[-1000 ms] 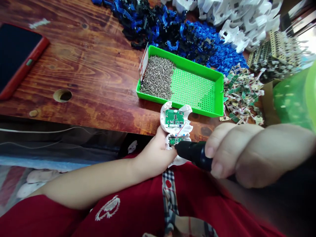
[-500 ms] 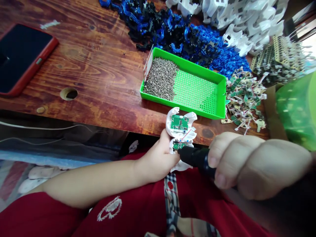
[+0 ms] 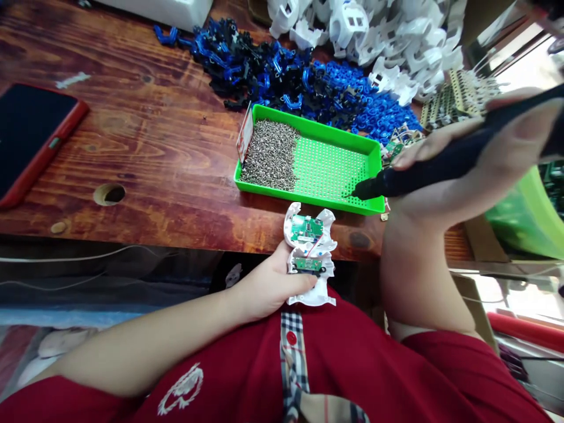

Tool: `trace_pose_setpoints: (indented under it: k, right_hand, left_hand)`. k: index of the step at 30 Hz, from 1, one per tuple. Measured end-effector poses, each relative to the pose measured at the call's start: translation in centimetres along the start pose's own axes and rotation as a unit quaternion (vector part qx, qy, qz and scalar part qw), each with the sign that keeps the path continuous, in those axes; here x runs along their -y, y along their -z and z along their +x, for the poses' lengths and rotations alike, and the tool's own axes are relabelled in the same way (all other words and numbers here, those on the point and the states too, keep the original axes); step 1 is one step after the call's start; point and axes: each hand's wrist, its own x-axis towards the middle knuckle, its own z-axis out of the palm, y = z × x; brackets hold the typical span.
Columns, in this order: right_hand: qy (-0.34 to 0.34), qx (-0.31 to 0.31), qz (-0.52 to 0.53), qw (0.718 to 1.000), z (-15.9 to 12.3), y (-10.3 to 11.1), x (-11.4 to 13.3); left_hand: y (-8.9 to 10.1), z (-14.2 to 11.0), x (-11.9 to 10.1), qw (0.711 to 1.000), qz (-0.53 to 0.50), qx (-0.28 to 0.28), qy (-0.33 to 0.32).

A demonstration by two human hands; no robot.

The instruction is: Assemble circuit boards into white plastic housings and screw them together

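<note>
- Left hand (image 3: 284,281) pinched the shell (image 3: 326,258) by its left side.
- Shell lay right of that hand, by the counter's (image 3: 176,153) front edge.
- Right hand (image 3: 471,188) was wrapped round the driver (image 3: 432,175), whose tip was over the tray (image 3: 328,158).

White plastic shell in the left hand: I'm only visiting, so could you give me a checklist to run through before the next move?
1. White plastic shell held: ok, the left hand grips it.
2. Green circuit boards uncovered: ok, both face up in the shell.
3. Black screwdriver in hand: ok, the right hand holds it.
4. Screwdriver at the shell: not ok, it is apart from it; its tip appears over the green tray.
5. Screw on the tip: cannot tell, too small.
6. Loose screws available: ok, heaped at one end of the tray.
</note>
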Motion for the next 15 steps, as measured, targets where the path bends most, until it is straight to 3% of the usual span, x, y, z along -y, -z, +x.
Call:
trace_pose_setpoints:
  k: [2, 3, 15]
  right_hand:
    - [0.094, -0.044, -0.016, 0.994, -0.2, -1.2, -1.3]
    - [0.110, -0.048, -0.025, 0.992, -0.3, -1.5, -1.8]
    - [0.111, -0.032, -0.003, 0.993, -0.4, -1.3, -3.2]
  left_hand:
    - [-0.1, 0.0, -0.2, 1.000, -0.003, -0.003, 0.003]
    - [-0.2, 0.0, -0.3, 1.000, -0.003, -0.006, 0.004]
    - [-0.1, 0.3, -0.2, 1.000, 0.002, -0.013, 0.002]
